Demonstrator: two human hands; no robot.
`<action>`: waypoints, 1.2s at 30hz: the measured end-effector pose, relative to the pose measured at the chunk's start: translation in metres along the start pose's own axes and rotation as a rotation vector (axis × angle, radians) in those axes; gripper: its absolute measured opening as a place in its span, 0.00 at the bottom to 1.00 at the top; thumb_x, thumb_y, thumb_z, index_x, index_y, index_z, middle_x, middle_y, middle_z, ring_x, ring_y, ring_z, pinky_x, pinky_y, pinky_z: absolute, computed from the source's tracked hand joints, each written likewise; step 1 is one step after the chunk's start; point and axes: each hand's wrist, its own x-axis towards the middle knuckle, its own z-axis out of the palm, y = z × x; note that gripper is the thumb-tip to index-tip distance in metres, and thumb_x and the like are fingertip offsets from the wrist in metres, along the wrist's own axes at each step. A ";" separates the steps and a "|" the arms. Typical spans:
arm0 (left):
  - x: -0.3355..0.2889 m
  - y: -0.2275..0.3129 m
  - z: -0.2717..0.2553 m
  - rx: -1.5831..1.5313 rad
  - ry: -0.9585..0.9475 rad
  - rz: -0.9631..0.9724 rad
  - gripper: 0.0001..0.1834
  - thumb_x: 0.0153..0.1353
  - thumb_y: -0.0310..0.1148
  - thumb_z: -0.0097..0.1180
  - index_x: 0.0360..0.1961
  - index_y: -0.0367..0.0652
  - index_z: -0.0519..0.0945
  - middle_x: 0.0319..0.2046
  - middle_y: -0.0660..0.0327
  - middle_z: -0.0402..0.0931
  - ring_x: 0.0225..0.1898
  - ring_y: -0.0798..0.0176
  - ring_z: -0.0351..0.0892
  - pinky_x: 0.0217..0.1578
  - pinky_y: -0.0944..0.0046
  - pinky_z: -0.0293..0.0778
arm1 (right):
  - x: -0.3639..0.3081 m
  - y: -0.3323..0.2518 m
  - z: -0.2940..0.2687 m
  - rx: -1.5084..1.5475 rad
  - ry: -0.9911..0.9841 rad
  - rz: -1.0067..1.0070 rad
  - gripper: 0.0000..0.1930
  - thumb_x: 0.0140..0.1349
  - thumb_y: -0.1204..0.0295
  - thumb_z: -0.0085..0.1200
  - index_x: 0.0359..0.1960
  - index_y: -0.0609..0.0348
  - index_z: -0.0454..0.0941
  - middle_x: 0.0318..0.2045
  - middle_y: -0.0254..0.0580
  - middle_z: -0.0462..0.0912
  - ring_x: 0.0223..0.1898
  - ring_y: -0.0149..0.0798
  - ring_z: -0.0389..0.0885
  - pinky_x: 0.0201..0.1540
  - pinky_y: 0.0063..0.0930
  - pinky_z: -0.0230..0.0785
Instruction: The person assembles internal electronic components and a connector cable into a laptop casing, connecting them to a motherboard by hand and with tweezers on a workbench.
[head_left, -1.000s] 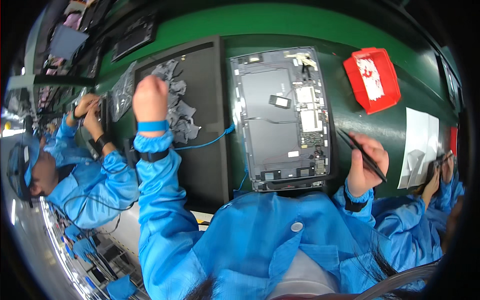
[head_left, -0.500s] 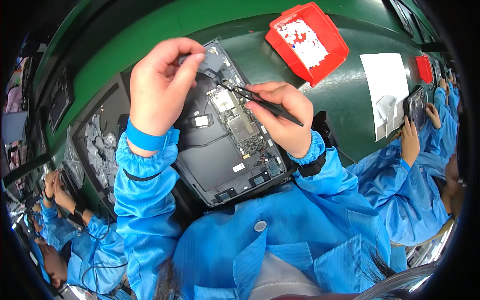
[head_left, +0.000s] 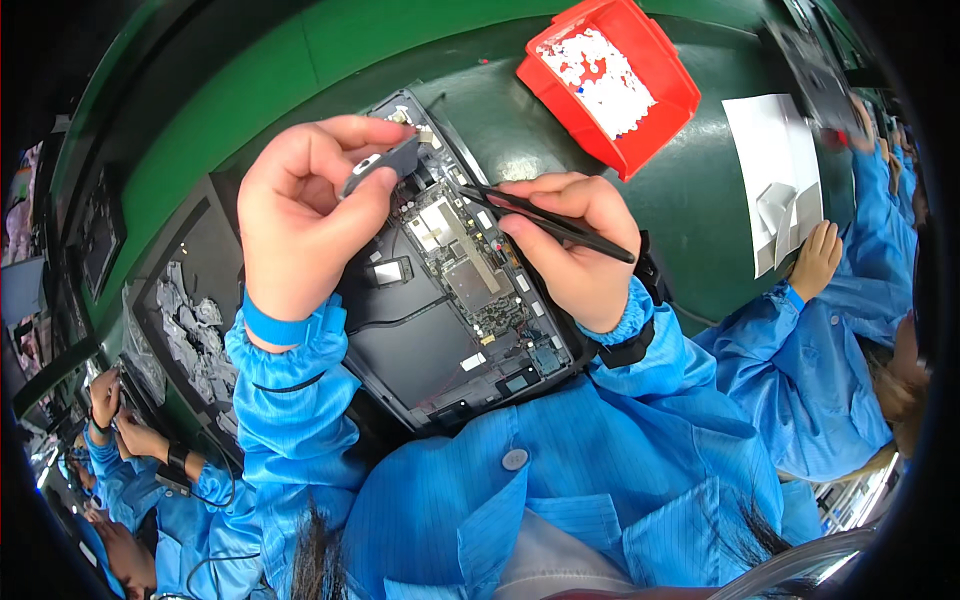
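An open dark-grey device casing (head_left: 405, 355), like a tablet or thin laptop, lies tilted in front of me with its circuit board (head_left: 470, 270) bare. Over its far left part, my left hand (head_left: 300, 215) pinches a small flat grey piece (head_left: 398, 163) between thumb and fingers. The piece is tipped up on edge, and a pale oval shows at its near end. My right hand (head_left: 590, 245) is closed round black tweezers (head_left: 575, 230), whose tips reach the board's far end. Whether those tips touch anything is too small to tell.
A red bin (head_left: 675, 85) of small white pieces stands beyond the casing. White paper (head_left: 755, 150) lies to the right, by a co-worker's hand (head_left: 818, 262). On the left, a dark tray (head_left: 215, 235) holds crumpled grey scraps (head_left: 190, 320). Another co-worker's hands (head_left: 135, 430) are at lower left.
My left hand has turned the grey piece from lying nearly flat to on edge. The tweezer tips have drawn away from it, rightward. The right-hand co-worker has lifted a dark panel away.
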 end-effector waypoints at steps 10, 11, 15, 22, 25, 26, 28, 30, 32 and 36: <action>0.001 0.007 0.000 -0.094 0.059 -0.301 0.04 0.60 0.26 0.45 0.36 0.41 0.66 0.33 0.47 0.77 0.27 0.66 0.77 0.25 0.71 0.70 | 0.009 -0.011 -0.011 0.483 0.120 0.260 0.12 0.52 0.90 0.51 0.35 0.68 0.65 0.39 0.58 0.76 0.41 0.41 0.78 0.45 0.31 0.73; 0.001 0.008 0.001 -0.097 0.058 -0.309 0.04 0.60 0.26 0.45 0.36 0.41 0.66 0.33 0.47 0.77 0.27 0.66 0.77 0.25 0.71 0.70 | 0.010 -0.011 -0.010 0.532 0.132 0.274 0.12 0.51 0.90 0.52 0.35 0.68 0.65 0.39 0.58 0.76 0.41 0.42 0.78 0.45 0.32 0.74; 0.002 0.007 -0.001 -0.103 0.037 -0.332 0.05 0.60 0.26 0.45 0.37 0.40 0.66 0.32 0.47 0.78 0.26 0.67 0.76 0.23 0.72 0.69 | 0.010 -0.009 -0.006 0.569 0.108 0.302 0.12 0.50 0.90 0.52 0.35 0.68 0.66 0.39 0.58 0.76 0.42 0.43 0.78 0.45 0.32 0.74; 0.001 0.008 0.001 -0.079 0.033 -0.341 0.06 0.60 0.26 0.46 0.39 0.39 0.66 0.31 0.48 0.78 0.25 0.67 0.76 0.23 0.73 0.69 | 0.010 -0.012 -0.009 0.577 0.078 0.360 0.11 0.50 0.90 0.54 0.34 0.68 0.67 0.36 0.58 0.78 0.40 0.43 0.79 0.43 0.32 0.75; 0.001 0.007 0.001 -0.074 0.027 -0.336 0.06 0.60 0.26 0.46 0.38 0.39 0.66 0.31 0.48 0.78 0.25 0.67 0.76 0.23 0.73 0.69 | 0.013 -0.015 -0.011 0.566 0.092 0.398 0.11 0.50 0.89 0.54 0.33 0.68 0.67 0.35 0.58 0.79 0.39 0.43 0.80 0.43 0.31 0.75; 0.001 0.007 0.001 -0.074 0.028 -0.334 0.06 0.60 0.26 0.46 0.38 0.39 0.66 0.31 0.48 0.78 0.25 0.67 0.76 0.23 0.73 0.69 | 0.014 -0.016 -0.011 0.566 0.108 0.406 0.11 0.50 0.89 0.54 0.33 0.68 0.67 0.34 0.58 0.79 0.39 0.42 0.80 0.42 0.31 0.75; 0.001 0.008 0.002 -0.060 0.035 -0.342 0.06 0.60 0.26 0.46 0.39 0.39 0.66 0.31 0.49 0.78 0.24 0.67 0.76 0.23 0.73 0.69 | 0.013 -0.015 -0.010 0.561 0.103 0.389 0.11 0.50 0.89 0.55 0.33 0.68 0.67 0.34 0.58 0.79 0.39 0.42 0.80 0.42 0.31 0.75; 0.001 0.008 0.002 -0.055 0.036 -0.337 0.06 0.60 0.26 0.46 0.39 0.39 0.66 0.31 0.49 0.78 0.24 0.67 0.76 0.23 0.73 0.69 | 0.012 -0.013 -0.009 0.557 0.097 0.370 0.11 0.50 0.89 0.55 0.33 0.68 0.67 0.35 0.58 0.79 0.39 0.42 0.80 0.42 0.31 0.75; 0.001 0.007 0.003 -0.049 0.036 -0.331 0.07 0.60 0.26 0.46 0.39 0.39 0.66 0.31 0.49 0.78 0.24 0.67 0.76 0.23 0.73 0.69 | 0.012 -0.011 -0.009 0.572 0.083 0.350 0.11 0.50 0.89 0.55 0.33 0.68 0.67 0.34 0.58 0.79 0.39 0.42 0.80 0.41 0.31 0.75; 0.001 0.008 0.007 -0.041 0.042 -0.319 0.07 0.60 0.26 0.47 0.39 0.39 0.66 0.31 0.49 0.78 0.24 0.68 0.75 0.23 0.73 0.69 | 0.012 -0.009 -0.013 0.568 0.069 0.341 0.11 0.50 0.89 0.55 0.32 0.69 0.67 0.34 0.58 0.79 0.38 0.42 0.80 0.41 0.31 0.75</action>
